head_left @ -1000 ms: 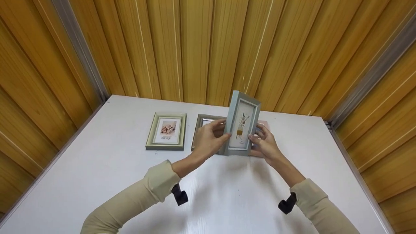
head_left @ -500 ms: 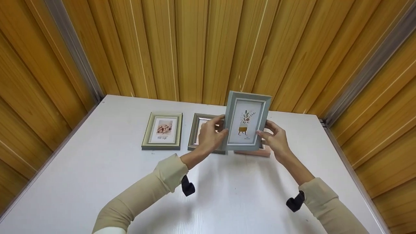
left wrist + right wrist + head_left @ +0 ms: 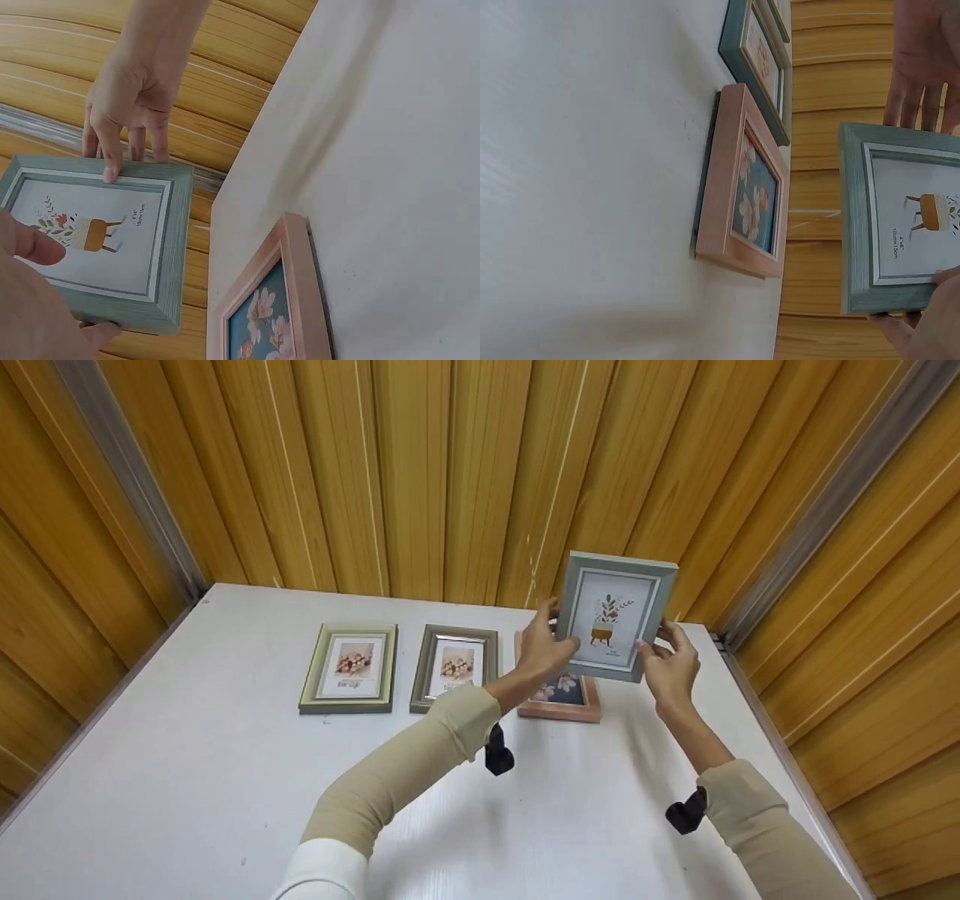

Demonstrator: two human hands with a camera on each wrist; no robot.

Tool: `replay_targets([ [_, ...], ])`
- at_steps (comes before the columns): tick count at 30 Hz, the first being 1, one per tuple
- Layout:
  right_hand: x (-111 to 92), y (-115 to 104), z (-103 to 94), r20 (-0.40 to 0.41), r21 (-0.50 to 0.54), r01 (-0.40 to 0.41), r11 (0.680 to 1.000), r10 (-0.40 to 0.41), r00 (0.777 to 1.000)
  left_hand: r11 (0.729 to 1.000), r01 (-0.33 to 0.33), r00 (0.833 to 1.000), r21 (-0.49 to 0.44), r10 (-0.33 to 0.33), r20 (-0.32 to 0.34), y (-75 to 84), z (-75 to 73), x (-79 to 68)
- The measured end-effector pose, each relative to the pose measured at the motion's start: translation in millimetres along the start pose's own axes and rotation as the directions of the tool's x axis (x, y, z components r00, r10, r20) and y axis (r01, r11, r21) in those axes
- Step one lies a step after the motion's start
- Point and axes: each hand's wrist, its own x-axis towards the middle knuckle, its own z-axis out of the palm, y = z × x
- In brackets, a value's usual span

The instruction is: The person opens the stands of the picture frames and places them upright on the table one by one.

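A blue-grey picture frame (image 3: pixel 613 615) with a potted-plant print is held up in the air, face toward me. My left hand (image 3: pixel 546 645) grips its left side, thumb on the front edge. On the opposite side my right hand (image 3: pixel 671 664) pinches it, thumb at the front and fingers behind. Below and behind it lies a pink picture frame (image 3: pixel 559 710) with a blossom print, partly hidden by the left hand and the held frame. In the left wrist view the held frame (image 3: pixel 169 247) hangs apart from the pink frame (image 3: pixel 300 277).
Left of the pink frame, a brown-grey picture frame (image 3: pixel 491 660) and a light green picture frame (image 3: pixel 309 675) lie in a row on the white table (image 3: pixel 187 750). A wood-look panel wall (image 3: pixel 420 472) rises right behind the table's far edge.
Both hands have carried the blue-grey frame to the right and slightly up. It has turned to face me more squarely. The brown-grey and pink frames are less covered, while the view has shifted.
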Motion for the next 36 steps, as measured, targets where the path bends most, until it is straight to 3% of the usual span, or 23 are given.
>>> replay_targets([
  [3,7,8,-6.9,-0.104,-0.017,0.028,0.999,-0.029,0.994,0.994,0.093,0.994,-0.055,-0.090,0.059,3.5,25.7,8.0],
  [7,14,22,-13.4,-0.202,0.001,0.024,1.000,-0.023,0.979,0.972,0.227,0.972,-0.060,-0.222,0.078,4.4,55.9,16.6],
  [11,20,34,-18.9,-0.240,-0.031,0.003,1.000,-0.011,0.971,0.946,0.315,0.946,-0.069,-0.308,0.102,1.3,77.1,23.4],
  [13,23,38,-23.2,-0.196,-0.059,-0.031,0.998,0.019,0.980,0.942,0.326,0.942,-0.077,-0.317,0.110,-1.8,83.0,25.6],
  [16,25,42,-31.9,-0.052,-0.107,-0.112,0.988,0.107,0.993,0.945,0.317,0.944,-0.082,-0.305,0.127,-9.2,87.9,26.8],
  [22,29,55,-50.8,0.205,-0.133,-0.192,0.972,0.217,0.955,0.954,0.282,0.950,-0.098,-0.264,0.165,-28.3,96.4,26.8],
  [30,21,85,-76.5,0.315,-0.131,-0.210,0.969,0.242,0.918,0.941,0.302,0.932,-0.149,-0.259,0.255,-47.2,113.2,17.2],
  [36,13,88,-80.2,0.352,-0.189,-0.168,0.967,0.227,0.908,0.937,0.315,0.911,-0.153,-0.254,0.325,-54.4,109.3,12.9],
])
